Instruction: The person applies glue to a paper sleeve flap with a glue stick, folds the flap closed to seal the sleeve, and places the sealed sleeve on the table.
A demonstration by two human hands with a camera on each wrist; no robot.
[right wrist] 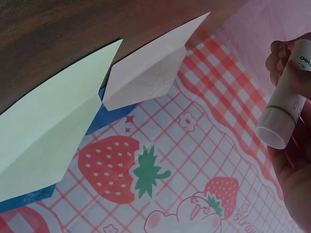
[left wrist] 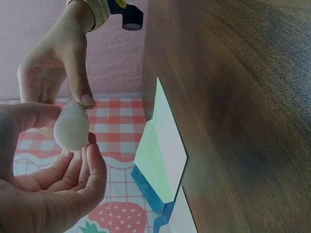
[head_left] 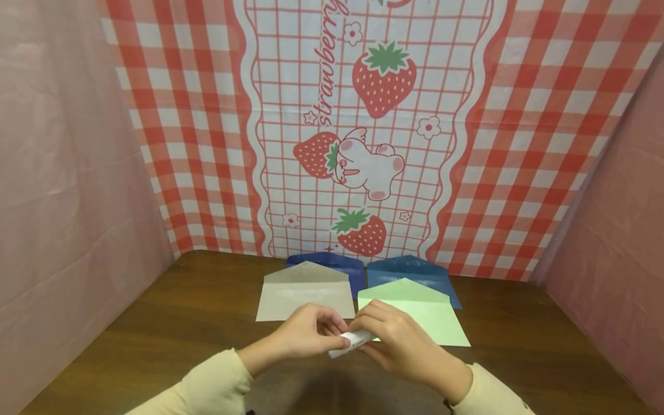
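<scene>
Between my hands, above the front of the table, is a white glue stick (head_left: pixel 355 340) with printed lettering. My left hand (head_left: pixel 306 331) pinches its left end with thumb and fingers, while my right hand (head_left: pixel 402 343) grips the other end. The left wrist view shows one rounded whitish end of the glue stick (left wrist: pixel 72 130) facing the camera; in the right wrist view its other end (right wrist: pixel 279 128) has a thin gold-coloured band. Beyond the hands lie a light grey envelope (head_left: pixel 306 300) and a light green envelope (head_left: pixel 433 320), flaps raised away from me.
Behind them lie a dark blue envelope (head_left: pixel 358 281) and a teal-blue envelope (head_left: pixel 415 266), both partly covered by the front ones. The brown wooden table (head_left: pixel 155 340) ends at a red-and-white strawberry cloth (head_left: pixel 332 190). Pink curtains (head_left: pixel 67 173) hang at both sides.
</scene>
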